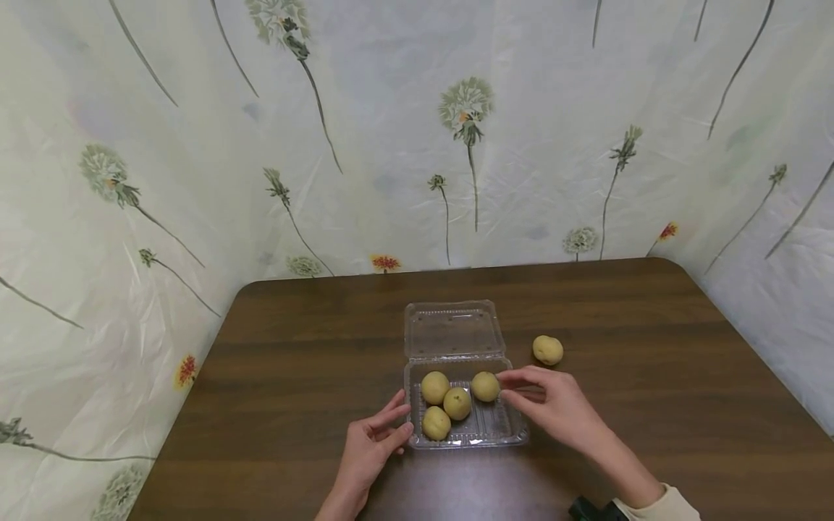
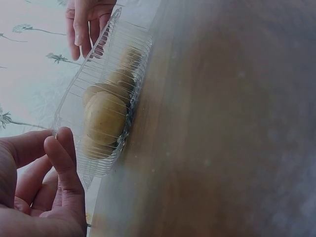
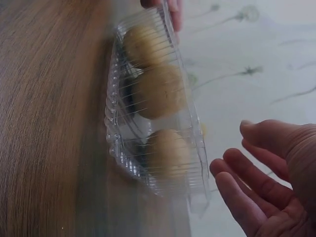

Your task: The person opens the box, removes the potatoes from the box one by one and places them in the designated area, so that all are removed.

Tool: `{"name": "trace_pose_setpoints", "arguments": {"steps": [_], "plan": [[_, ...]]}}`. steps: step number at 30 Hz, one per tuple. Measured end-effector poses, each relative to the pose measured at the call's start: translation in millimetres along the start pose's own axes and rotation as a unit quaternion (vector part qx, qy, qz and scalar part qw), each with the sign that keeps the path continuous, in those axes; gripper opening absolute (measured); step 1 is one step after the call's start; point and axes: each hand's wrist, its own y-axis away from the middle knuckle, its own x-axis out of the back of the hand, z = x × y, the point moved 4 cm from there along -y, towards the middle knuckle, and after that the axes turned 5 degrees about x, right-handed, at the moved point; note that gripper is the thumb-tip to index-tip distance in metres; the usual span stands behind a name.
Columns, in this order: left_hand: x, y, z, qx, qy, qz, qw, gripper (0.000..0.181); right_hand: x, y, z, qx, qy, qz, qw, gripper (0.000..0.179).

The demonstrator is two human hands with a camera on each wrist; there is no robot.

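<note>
A clear plastic clamshell box (image 1: 469, 440) sits on the table with its lid (image 1: 452, 331) folded back. Several round yellow-tan, potato-like pieces (image 1: 435, 388) lie in it, mostly toward the left. My left hand (image 1: 371, 443) pinches the box's left rim between thumb and fingers, as the left wrist view shows close up. At the right rim is my right hand (image 1: 554, 401), its fingers relaxed and spread, the fingertips close to the rightmost piece (image 1: 485, 387). In the right wrist view nothing lies between the fingers of that right hand (image 3: 266, 173).
Another lumpy yellow-tan piece (image 1: 548, 350) lies on the brown wooden table (image 1: 313, 362), behind my right hand and right of the box. A pale dandelion-print curtain (image 1: 391, 145) hangs along the table's back and sides. Something black (image 1: 596, 509) shows at the right wrist.
</note>
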Motion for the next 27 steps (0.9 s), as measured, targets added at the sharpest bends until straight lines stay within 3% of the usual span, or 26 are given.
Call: {"name": "trace_pose_setpoints", "arguments": {"steps": [6,11,17,27], "plan": [[-0.4,-0.1,-0.4,0.019,0.003,0.003,0.9998,0.037,-7.2,-1.5,-4.4,0.058,0.038,-0.009,0.9975,0.024],[-0.1,0.2,0.7,0.009,0.007,0.001,0.9999,0.037,-13.5,-3.4,-9.2,0.097,0.083,-0.04,0.9911,0.024],[0.3,-2.0,-1.8,0.003,0.008,-0.002,1.0,0.038,-19.1,-5.7,-13.0,0.114,0.15,-0.075,0.9792,0.028],[0.8,-2.3,-3.5,0.006,0.003,0.0,1.0,0.037,-26.6,-5.6,-15.0,0.16,0.223,-0.081,0.958,0.031]]}}
